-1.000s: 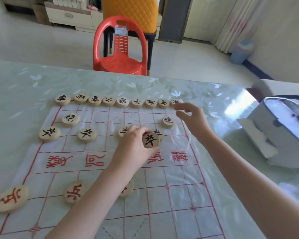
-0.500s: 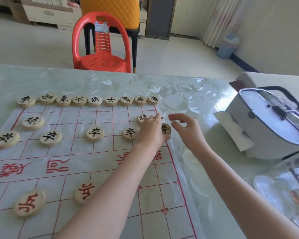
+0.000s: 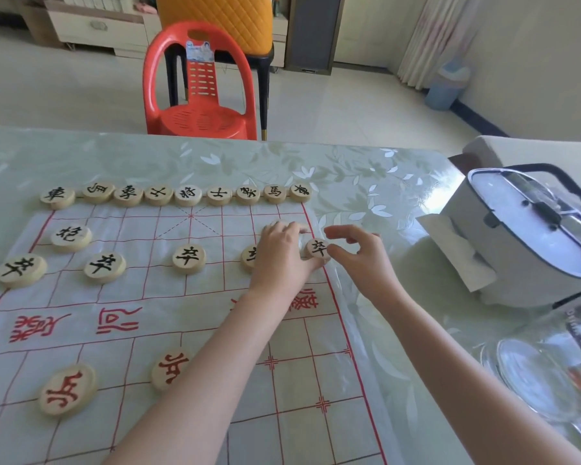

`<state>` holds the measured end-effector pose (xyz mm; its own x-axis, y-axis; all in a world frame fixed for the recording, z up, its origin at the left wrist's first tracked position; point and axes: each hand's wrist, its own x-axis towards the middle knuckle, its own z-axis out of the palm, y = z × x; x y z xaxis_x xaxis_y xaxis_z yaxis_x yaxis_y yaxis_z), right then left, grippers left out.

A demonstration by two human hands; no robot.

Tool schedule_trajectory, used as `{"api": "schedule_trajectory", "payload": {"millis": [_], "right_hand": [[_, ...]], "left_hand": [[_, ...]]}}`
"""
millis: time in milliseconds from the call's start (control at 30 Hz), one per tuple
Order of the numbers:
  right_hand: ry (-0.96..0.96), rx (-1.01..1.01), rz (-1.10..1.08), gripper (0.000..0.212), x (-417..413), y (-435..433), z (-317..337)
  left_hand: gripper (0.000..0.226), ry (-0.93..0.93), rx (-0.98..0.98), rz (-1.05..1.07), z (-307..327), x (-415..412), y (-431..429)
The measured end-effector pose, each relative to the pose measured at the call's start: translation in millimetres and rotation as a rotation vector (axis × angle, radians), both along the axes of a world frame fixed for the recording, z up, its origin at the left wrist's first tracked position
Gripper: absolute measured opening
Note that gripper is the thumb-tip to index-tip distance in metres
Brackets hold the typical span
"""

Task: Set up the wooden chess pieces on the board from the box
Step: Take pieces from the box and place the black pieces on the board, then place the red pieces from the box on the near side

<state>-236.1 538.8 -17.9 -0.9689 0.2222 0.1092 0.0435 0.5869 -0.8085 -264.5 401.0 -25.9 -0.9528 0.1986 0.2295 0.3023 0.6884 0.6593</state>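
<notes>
On the green leafy table (image 3: 366, 169), our round wooden piece (image 3: 317, 250) sits on the right edge line of the board (image 3: 141, 236), right between our flat left hand (image 3: 280, 253), whose hold we cannot tell, and our half-curled right hand (image 3: 359, 253), thumb just touching it.

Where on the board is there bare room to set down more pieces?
Bare: the board's near right squares, between left forearm and right forearm, and the band around the palace cross, between back row and soldier row. Crowded: the back row, tightly packed, and the right edge, where left hand and right hand flank one soldier.
</notes>
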Motion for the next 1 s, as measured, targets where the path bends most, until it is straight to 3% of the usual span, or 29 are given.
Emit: {"api": "schedule_trajectory", "payload": {"millis": [167, 467, 700, 1000], "right_hand": [[-0.031, -0.027, 0.037, 0.025, 13.2, -20.7, 12.3], [-0.072, -0.022, 0.231, 0.027, 75.9, -138.9, 39.6], [-0.154, 0.082, 0.476, 0.032, 139.4, -271.5, 45.2], [-0.199, 0.144, 0.636, 0.032, 173.2, -371.4, 54.9]], "left_hand": [[0.044, 0.035, 0.079, 0.016, 36.1, 47.3, -83.5], [0.038, -0.118, 0.101, 0.421, 44.5, 179.5, -312.3], [0.034, -0.228, 0.061, 0.653, 28.8, 275.1, -431.3], [0.032, -0.160, -0.217, 0.813, 15.3, 288.5, -493.1]]}}
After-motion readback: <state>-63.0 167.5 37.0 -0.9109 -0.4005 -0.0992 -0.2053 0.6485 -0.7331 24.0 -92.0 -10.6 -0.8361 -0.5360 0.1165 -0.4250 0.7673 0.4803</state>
